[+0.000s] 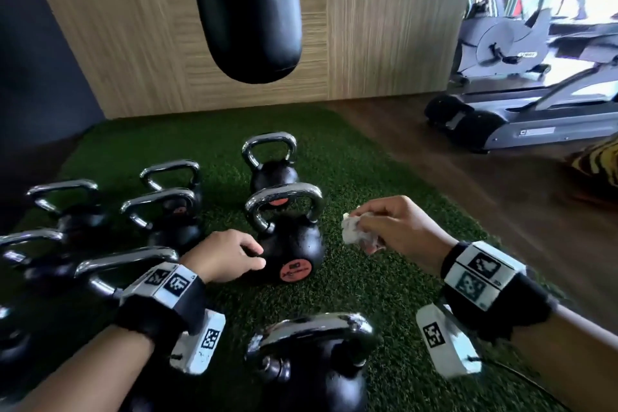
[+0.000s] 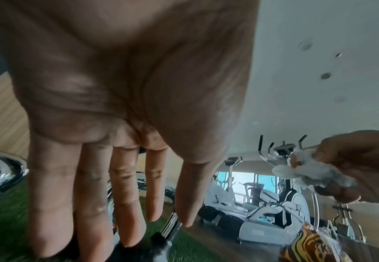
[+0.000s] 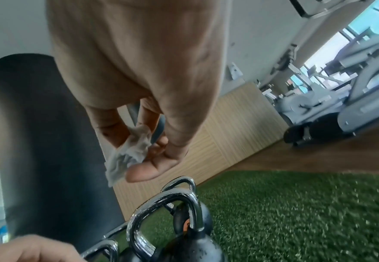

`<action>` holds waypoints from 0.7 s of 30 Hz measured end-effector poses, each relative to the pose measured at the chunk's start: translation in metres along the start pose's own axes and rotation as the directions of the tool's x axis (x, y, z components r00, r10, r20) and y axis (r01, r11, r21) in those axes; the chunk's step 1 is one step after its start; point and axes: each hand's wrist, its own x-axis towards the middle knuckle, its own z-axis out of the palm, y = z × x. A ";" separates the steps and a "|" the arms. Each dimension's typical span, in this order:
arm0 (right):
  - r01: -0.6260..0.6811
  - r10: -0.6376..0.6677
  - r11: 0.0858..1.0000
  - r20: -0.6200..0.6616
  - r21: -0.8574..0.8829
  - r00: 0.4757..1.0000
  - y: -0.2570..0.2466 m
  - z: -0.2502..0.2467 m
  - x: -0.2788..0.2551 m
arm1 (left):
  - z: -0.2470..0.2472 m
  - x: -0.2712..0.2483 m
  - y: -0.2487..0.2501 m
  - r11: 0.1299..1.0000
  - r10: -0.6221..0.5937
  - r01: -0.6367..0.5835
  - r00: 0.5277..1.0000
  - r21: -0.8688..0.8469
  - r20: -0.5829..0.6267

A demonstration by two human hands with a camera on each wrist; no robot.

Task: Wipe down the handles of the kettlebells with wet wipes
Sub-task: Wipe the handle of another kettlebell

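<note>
We count about nine kettlebells [image 1: 287, 237] on the turf [image 1: 384, 294]; those at left are blurred and cut off. Our right hand [image 1: 398, 227] pinches one crumpled wet wipe [image 1: 359, 232] beside the middle handle [image 1: 284, 201]. Our left hand [image 1: 224, 256], fingers straight, holds nothing.

right hand [image 3: 139, 85] above the kettlebell [image 3: 179, 235], wet wipe [image 3: 130, 152] pinched between thumb and fingers. chrome handle [image 3: 161, 200] just below the wipe, apart from it. left hand [image 3: 27, 248] left of the kettlebell. punching bag [image 3: 45, 141] behind, green turf [image 3: 296, 212] to the right.
</note>
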 end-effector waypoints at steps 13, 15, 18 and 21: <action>-0.068 0.072 0.990 -0.036 0.121 0.997 -0.027 -0.007 0.064 | -0.109 0.004 0.029 0.945 -0.138 0.102 0.986 0.310 0.096; -0.063 0.069 0.989 -0.039 0.133 0.997 -0.025 -0.004 0.072 | -0.102 0.007 0.020 0.943 -0.161 0.122 0.982 0.311 0.102; -0.060 0.068 0.987 -0.046 0.150 0.997 -0.022 -0.002 0.084 | -0.084 0.026 0.006 0.944 -0.208 0.172 0.973 0.282 0.103; -0.069 0.075 0.991 -0.043 0.116 0.996 -0.014 0.002 0.100 | -0.057 0.060 -0.012 0.958 -0.270 0.253 0.955 0.137 0.120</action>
